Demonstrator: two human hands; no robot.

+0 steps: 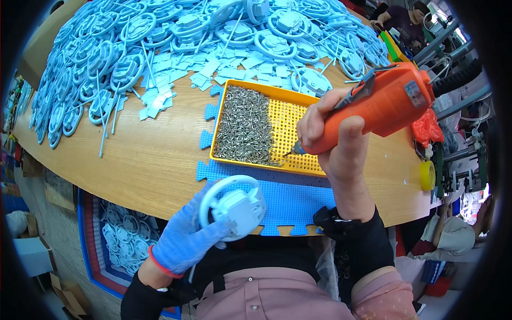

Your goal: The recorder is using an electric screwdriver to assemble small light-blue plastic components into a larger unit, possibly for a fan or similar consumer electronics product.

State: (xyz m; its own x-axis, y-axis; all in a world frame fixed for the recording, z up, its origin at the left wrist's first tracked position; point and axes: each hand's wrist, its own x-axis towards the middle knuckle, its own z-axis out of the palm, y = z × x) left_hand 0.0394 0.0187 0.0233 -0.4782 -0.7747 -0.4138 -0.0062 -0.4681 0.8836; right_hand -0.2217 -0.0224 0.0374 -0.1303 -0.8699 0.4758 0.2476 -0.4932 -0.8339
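My left hand (189, 237), in a blue knitted glove with a red cuff, grips a light blue plastic steering-wheel-shaped part (246, 210) above the table's front edge. Bare, my right hand (341, 144) is wrapped round an orange electric screwdriver (373, 104). Its bit points down and left over a yellow tray (298, 169). Small silver screws (242, 125) are heaped in the tray's left part, while its perforated floor shows on the right. The bit's tip is close to the edge of the screw heap; I cannot tell whether it touches a screw.
A large pile of light blue wheel-shaped parts (186, 24) covers the far table, with flat blue pieces (213, 69) before it. A blue foam mat (293, 205) lies under the tray. Yellow tape (428, 176) stands at right. Below left, a bin (96, 266) holds more parts. Another person (408, 24) sits far right.
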